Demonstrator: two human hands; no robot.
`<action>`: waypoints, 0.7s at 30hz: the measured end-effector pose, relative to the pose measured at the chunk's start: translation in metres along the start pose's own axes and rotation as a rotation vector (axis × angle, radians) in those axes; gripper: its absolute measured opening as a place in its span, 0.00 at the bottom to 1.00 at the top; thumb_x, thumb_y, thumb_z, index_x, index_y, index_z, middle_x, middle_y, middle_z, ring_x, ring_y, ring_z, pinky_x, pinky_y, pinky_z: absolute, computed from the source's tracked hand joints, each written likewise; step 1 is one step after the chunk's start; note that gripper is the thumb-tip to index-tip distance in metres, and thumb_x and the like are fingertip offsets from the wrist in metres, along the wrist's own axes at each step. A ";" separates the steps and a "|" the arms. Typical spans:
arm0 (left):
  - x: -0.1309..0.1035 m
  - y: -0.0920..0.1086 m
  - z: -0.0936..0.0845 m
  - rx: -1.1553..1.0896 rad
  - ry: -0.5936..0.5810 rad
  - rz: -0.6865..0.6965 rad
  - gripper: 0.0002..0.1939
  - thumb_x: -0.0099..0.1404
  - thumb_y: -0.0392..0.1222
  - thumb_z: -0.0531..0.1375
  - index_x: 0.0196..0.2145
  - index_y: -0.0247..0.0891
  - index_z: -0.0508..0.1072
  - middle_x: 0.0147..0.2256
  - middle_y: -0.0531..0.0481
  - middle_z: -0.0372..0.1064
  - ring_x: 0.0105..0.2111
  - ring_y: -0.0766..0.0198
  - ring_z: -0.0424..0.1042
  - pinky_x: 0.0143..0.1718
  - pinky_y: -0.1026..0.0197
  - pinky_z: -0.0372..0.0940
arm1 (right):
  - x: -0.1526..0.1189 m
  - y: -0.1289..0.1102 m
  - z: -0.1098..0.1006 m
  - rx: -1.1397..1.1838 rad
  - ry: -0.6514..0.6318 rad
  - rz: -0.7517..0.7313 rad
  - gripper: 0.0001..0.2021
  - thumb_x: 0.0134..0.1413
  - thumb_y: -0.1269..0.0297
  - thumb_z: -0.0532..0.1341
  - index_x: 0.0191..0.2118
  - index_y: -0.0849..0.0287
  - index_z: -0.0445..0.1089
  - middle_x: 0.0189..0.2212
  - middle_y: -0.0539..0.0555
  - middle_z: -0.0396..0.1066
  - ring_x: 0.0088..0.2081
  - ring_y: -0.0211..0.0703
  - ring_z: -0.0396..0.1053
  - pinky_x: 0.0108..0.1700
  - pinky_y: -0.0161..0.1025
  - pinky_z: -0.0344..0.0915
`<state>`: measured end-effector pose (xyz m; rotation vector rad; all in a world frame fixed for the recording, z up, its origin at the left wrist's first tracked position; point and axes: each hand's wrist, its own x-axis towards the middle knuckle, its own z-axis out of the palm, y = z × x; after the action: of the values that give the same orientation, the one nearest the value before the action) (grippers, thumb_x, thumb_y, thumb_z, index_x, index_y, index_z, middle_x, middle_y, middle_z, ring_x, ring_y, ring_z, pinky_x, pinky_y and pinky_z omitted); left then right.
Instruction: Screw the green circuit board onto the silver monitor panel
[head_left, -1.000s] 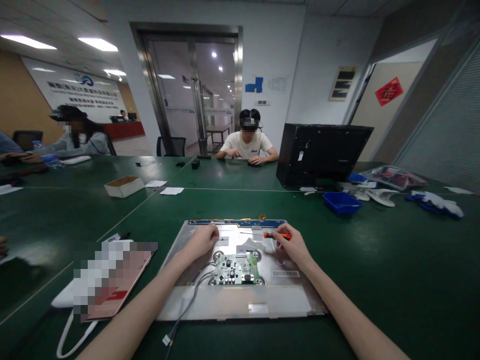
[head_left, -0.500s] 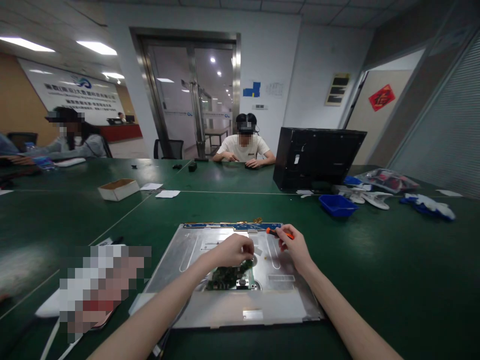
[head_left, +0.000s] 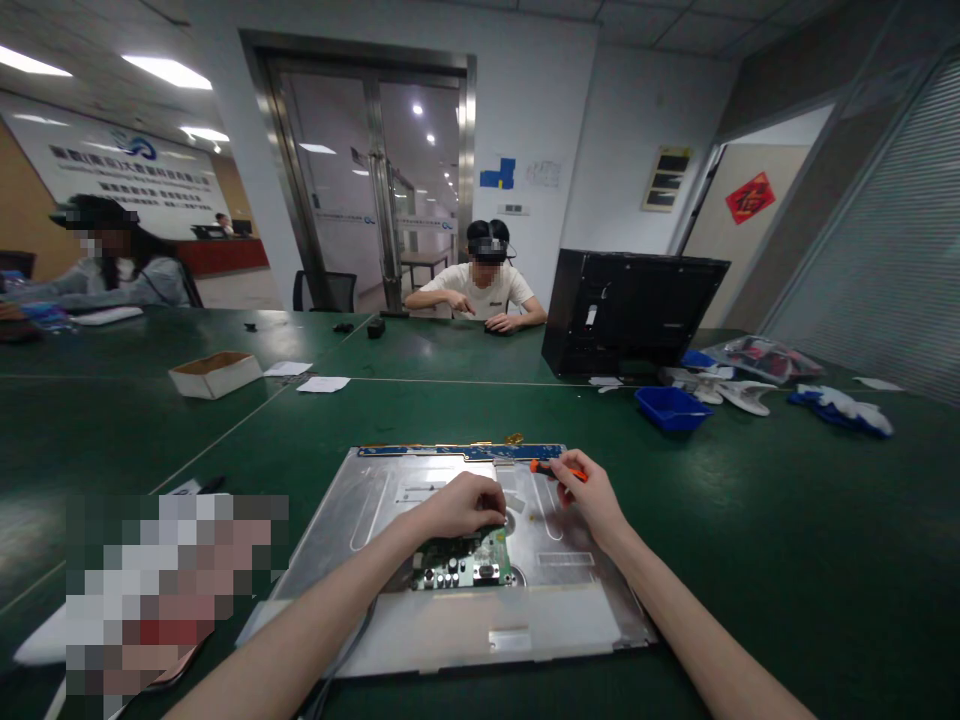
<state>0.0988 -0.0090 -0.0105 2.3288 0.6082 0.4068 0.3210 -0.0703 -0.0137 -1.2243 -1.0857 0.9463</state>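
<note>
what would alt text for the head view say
The right hand holds an orange-black screwdriver over a metal panel; the left hand is over the panel's green board. Beyond, across the green table, are a black monitor and a person.

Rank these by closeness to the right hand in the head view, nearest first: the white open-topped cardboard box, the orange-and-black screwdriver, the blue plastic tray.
1. Orange-and-black screwdriver: held in the right hand.
2. Blue plastic tray: beyond the hand and to its right, in front of the monitor.
3. White open-topped cardboard box: far across the table, on the left.
</note>
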 end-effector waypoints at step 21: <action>-0.001 0.001 -0.002 0.048 -0.016 0.019 0.07 0.59 0.39 0.59 0.35 0.35 0.74 0.29 0.50 0.72 0.29 0.66 0.69 0.31 0.68 0.59 | 0.004 0.011 0.001 0.231 -0.063 0.242 0.18 0.39 0.54 0.67 0.35 0.54 0.62 0.27 0.47 0.69 0.18 0.32 0.60 0.16 0.30 0.57</action>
<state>0.0974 -0.0093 -0.0087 2.3829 0.5945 0.3861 0.3207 -0.0645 -0.0244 -1.1564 -0.8606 1.2661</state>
